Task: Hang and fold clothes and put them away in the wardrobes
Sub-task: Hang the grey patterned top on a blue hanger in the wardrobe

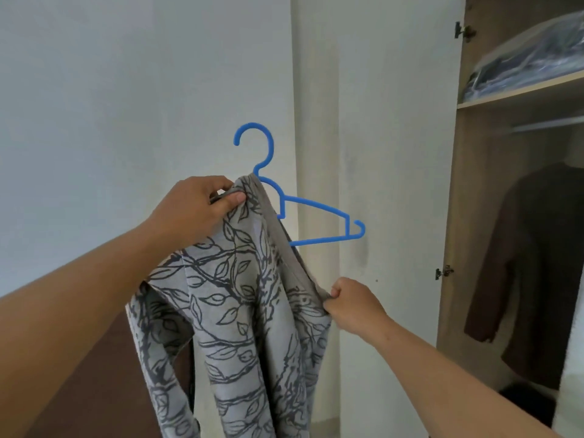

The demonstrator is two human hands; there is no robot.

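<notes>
Grey leaf-print garment [240,311] on blue hanger [313,207]

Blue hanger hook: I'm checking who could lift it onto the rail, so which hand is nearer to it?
Left. The left hand pinches the patterned garment just below the hook; the right hand grips the fabric much lower, to the right.

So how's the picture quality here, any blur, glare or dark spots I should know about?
Head view: even, soft daylight, no harsh glare; the blue hanger and patterned garment are fairly sharp; the wardrobe interior is shadowed, so the dark hanging garment lacks detail; wide-angle lens bends the edges.
</notes>
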